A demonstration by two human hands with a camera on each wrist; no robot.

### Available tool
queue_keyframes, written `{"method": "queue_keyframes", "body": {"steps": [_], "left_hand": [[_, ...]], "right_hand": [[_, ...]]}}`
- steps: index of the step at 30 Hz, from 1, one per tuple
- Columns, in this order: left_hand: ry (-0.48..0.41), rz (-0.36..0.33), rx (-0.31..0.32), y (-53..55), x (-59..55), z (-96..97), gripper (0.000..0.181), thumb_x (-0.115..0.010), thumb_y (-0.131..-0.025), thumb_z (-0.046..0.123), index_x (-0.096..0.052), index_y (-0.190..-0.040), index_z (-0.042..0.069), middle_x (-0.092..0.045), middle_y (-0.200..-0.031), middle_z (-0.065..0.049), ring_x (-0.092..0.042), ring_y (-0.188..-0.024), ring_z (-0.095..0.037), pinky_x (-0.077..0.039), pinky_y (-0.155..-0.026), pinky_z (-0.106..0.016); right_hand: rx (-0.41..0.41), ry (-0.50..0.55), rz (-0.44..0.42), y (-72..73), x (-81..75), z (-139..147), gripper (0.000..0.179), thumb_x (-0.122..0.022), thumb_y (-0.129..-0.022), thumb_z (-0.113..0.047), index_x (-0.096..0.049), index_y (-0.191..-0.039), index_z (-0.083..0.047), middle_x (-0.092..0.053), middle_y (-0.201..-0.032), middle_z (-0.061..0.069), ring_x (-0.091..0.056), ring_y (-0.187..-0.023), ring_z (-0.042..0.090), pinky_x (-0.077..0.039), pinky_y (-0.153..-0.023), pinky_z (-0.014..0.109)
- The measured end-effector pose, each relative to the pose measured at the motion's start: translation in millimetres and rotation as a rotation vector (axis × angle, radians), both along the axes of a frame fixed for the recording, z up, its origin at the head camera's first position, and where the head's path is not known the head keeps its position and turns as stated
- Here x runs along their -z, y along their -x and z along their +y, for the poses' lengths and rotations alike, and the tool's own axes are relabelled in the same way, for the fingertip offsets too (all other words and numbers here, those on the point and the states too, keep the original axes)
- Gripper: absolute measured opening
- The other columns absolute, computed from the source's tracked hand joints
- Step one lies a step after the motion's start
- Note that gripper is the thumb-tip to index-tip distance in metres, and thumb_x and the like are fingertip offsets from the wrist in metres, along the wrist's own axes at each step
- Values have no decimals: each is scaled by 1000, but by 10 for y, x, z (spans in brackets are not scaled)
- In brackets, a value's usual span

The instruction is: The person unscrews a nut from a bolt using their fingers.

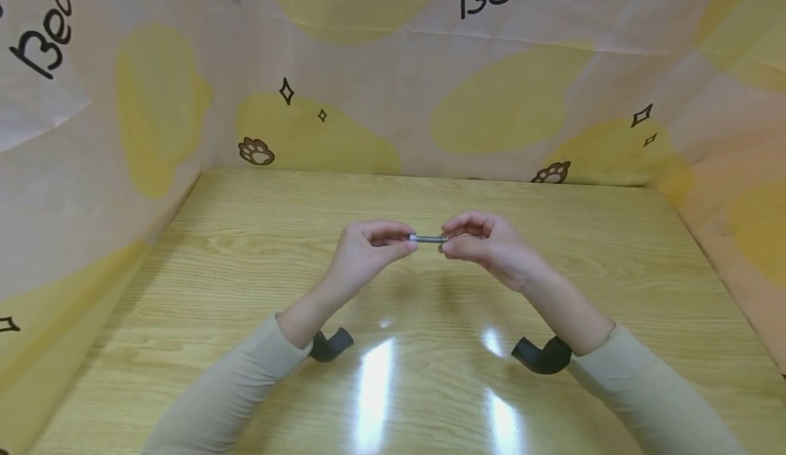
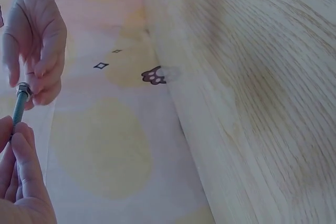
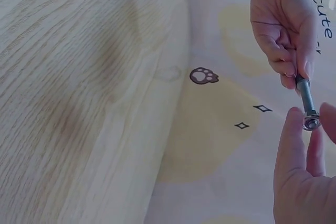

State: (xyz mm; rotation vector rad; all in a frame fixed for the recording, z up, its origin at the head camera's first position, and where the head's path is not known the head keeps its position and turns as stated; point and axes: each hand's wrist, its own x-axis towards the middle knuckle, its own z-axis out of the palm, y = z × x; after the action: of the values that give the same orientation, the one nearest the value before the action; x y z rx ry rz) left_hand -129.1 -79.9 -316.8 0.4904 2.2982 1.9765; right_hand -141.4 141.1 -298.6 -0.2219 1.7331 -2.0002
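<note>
A threaded metal bolt (image 1: 428, 239) lies level between the two hands, above the table. My left hand (image 1: 370, 249) pinches its left end between thumb and fingers, hiding part of that end. A nut with a washer (image 3: 312, 122) sits at the bolt's other end, its round face showing in the right wrist view. Around that end is my right hand (image 1: 485, 245), thumb and fingers spread on either side of the nut. Gaps show beside the nut in the right wrist view, with the index fingertip (image 3: 295, 113) close to it.
The wood-grain table (image 1: 276, 264) spreads under both hands, with bright reflections near the front. Patterned cloth (image 1: 417, 100) stands along its back and sides. A curved black piece is at each wrist, one by the left sleeve (image 1: 331, 344) and one by the right sleeve (image 1: 543, 355).
</note>
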Motion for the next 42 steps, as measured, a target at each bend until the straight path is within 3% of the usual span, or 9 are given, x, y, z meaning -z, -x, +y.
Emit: {"method": "queue_keyframes", "body": {"steps": [6, 9, 15, 18, 21, 27, 33, 35, 42], "left_hand": [[-9, -29, 8, -8, 41, -11, 17, -71, -82, 7, -70, -97, 0, -70, -91, -9, -67, -79, -24, -55, -72, -32], [-5, -38, 9, -26, 53, -25, 17, -71, -82, 8, -70, -98, 0, -70, -91, -8, -66, -79, -25, -55, -71, -32], [-3, -23, 8, -19, 34, -38, 17, -71, -83, 10, -70, -98, 2, -70, -91, -8, -66, -81, -28, -55, -72, -33], [-4, -20, 9, -3, 24, -35, 18, -71, -83, 10, -71, -98, 2, -70, -91, -7, -66, -81, -27, -55, -73, -33], [-2, -15, 9, 9, 31, -35, 18, -71, -83, 10, -70, -98, 2, -70, -92, -7, -66, -81, -25, -55, -72, -33], [4, -16, 1, 7, 51, -45, 18, -71, -82, 10, -70, -99, 2, -70, -91, -7, -66, -78, -21, -55, -71, -31], [-6, -13, 6, 3, 49, -34, 18, -71, -83, 10, -70, -99, 1, -70, -91, -7, -66, -80, -28, -55, -71, -32], [-11, -18, 4, 3, 43, -29, 19, -71, -83, 9, -70, -99, 0, -70, -91, -8, -66, -81, -28, -55, -72, -33], [-17, -19, 3, 13, 40, -37, 19, -71, -82, 8, -70, -99, -1, -70, -90, -8, -66, -79, -25, -55, -72, -32]], "right_hand": [[-12, 30, -53, -2, 28, -21, 10, -55, -93, -5, -64, -93, -8, -66, -83, 6, -67, -73, 16, -55, -71, 27], [-26, 29, -67, -11, 59, -35, 12, -56, -91, -2, -65, -89, -8, -67, -78, 6, -66, -70, 14, -55, -70, 26], [-4, 14, -7, -11, 58, -29, 15, -57, -88, 3, -59, -99, -7, -60, -97, 5, -66, -85, 17, -52, -82, 30], [9, 28, -40, 7, 36, -35, 7, -55, -92, -4, -60, -97, -7, -63, -90, 6, -67, -78, 17, -54, -75, 29], [7, 38, -71, 16, 24, -42, 11, -53, -93, -4, -64, -90, -6, -66, -79, 7, -67, -69, 15, -55, -69, 26], [8, 48, -39, 9, 26, -34, 21, -53, -88, 9, -64, -91, -9, -64, -89, 5, -67, -79, 15, -53, -79, 29], [33, 17, -74, 11, -3, -46, 13, -54, -92, -3, -66, -89, -7, -65, -80, 6, -67, -70, 16, -55, -70, 26], [32, 4, -64, 14, -5, -49, 13, -55, -91, 0, -66, -88, -6, -65, -79, 6, -67, -69, 15, -55, -69, 26], [41, -20, 2, 14, 6, -37, 19, -60, -85, 7, -61, -97, -8, -61, -96, 7, -66, -82, 17, -53, -79, 30]]}}
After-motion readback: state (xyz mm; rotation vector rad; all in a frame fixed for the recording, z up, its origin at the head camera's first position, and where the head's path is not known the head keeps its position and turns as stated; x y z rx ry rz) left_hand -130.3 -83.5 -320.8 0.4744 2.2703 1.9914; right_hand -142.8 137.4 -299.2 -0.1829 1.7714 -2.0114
